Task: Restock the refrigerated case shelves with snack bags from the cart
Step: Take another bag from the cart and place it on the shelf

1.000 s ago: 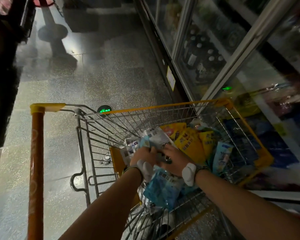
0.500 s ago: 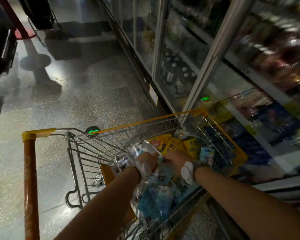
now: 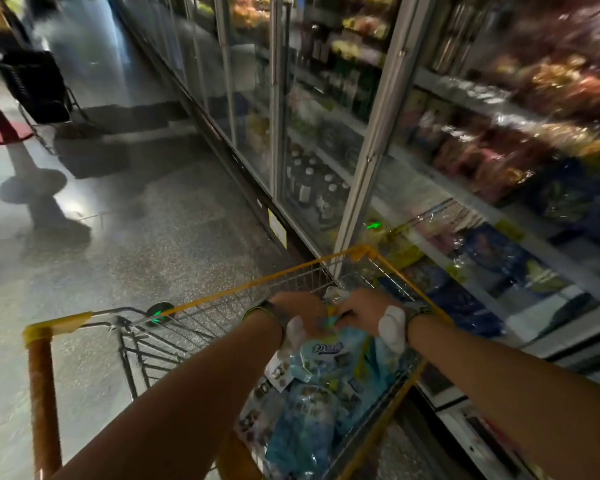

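Snack bags [image 3: 321, 386], pale blue with small printed pictures, lie heaped in the wire cart [image 3: 222, 299], which has a yellow rim and an orange push handle [image 3: 42, 403] at the near left. Both arms reach forward into the basket. The left hand [image 3: 300, 311] is curled over the top of the heap and grasps the upper edge of a blue bag; a dark band sits on its wrist and a white wrap covers the heel of the palm. The right hand [image 3: 366, 308] is clenched on the same bunch of bags just beside the left, knuckles up, with a similar white wrap and a dark wristband. The two hands nearly touch above the bags.

The cart stands close to the refrigerated case [image 3: 378, 140] on the right, whose glass doors run away down the aisle. Behind the glass are dark bottles [image 3: 309, 181] low down and blurred packets [image 3: 492, 251] on the nearer shelves. A speckled grey floor [image 3: 118, 237] fills the left side.
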`<state>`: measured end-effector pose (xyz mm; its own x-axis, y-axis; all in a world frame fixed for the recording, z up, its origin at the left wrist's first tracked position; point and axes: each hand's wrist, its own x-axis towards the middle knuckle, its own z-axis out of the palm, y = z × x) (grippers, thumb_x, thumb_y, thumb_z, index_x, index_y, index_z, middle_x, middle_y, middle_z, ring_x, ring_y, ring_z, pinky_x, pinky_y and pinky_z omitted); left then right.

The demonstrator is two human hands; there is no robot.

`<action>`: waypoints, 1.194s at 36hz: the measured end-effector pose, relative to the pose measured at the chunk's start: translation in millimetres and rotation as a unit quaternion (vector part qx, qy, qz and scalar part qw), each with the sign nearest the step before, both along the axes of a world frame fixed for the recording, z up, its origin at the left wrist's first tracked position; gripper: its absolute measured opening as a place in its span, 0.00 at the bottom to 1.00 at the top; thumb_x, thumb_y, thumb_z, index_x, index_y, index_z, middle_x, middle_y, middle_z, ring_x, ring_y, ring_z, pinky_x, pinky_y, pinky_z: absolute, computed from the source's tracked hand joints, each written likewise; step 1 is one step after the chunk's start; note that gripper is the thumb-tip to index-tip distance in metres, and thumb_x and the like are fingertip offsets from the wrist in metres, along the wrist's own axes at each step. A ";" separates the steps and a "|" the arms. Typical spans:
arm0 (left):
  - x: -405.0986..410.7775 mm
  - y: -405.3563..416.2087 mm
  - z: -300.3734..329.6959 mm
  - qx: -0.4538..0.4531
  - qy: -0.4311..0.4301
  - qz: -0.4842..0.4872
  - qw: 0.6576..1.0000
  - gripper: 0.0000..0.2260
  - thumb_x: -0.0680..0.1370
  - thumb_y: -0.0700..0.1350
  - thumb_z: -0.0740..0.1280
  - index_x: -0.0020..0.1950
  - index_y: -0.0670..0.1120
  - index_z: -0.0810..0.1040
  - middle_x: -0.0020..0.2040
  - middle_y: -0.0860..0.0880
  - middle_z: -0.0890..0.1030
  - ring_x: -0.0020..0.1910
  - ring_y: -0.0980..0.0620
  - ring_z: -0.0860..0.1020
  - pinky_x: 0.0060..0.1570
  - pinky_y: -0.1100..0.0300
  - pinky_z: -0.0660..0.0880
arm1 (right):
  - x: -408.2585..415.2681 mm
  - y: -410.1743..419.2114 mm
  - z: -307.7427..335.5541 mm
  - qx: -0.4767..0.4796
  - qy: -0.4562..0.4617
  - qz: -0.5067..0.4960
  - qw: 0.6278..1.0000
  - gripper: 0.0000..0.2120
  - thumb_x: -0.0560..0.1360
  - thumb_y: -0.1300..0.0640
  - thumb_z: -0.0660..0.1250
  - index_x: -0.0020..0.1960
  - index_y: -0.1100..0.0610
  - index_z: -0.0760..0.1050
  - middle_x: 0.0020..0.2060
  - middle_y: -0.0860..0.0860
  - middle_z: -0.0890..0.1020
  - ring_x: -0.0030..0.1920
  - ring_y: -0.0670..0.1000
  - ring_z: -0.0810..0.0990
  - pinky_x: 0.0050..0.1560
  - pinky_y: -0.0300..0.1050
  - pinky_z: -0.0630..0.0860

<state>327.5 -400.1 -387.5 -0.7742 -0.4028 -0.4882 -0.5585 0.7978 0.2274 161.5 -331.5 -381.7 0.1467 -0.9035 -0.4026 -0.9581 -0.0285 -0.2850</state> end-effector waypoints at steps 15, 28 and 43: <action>-55.6 -44.3 190.7 -0.123 0.199 0.048 0.971 0.22 0.78 0.60 0.66 0.60 0.44 0.82 0.51 0.45 0.83 0.49 0.45 0.81 0.50 0.51 0.79 | -60.4 -10.6 210.9 -0.243 0.005 -0.070 0.968 0.07 0.73 0.54 0.74 0.50 0.53 0.85 0.41 0.44 0.83 0.37 0.39 0.77 0.37 0.23 0.68; -88.6 -12.0 229.7 -0.145 0.194 -0.011 0.970 0.17 0.79 0.57 0.67 0.56 0.46 0.83 0.50 0.48 0.83 0.47 0.47 0.82 0.47 0.54 0.80 | -67.7 15.6 261.9 -0.202 0.172 -0.068 0.962 0.05 0.72 0.53 0.70 0.45 0.48 0.84 0.41 0.48 0.85 0.39 0.53 0.82 0.33 0.37 0.72; -148.4 57.6 280.5 -0.171 0.216 -0.127 0.953 0.17 0.78 0.60 0.67 0.57 0.49 0.82 0.49 0.52 0.80 0.43 0.53 0.74 0.40 0.62 0.68 | -87.2 97.8 318.1 -0.177 0.274 -0.131 0.936 0.14 0.70 0.46 0.72 0.53 0.51 0.80 0.49 0.52 0.83 0.49 0.56 0.81 0.45 0.47 0.76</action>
<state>179.1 -342.6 -107.1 -0.9669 -0.2540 0.0238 -0.2508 0.9635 0.0934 74.4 -233.8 -63.7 -0.2384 -0.9709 -0.0206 -0.9454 0.2272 0.2338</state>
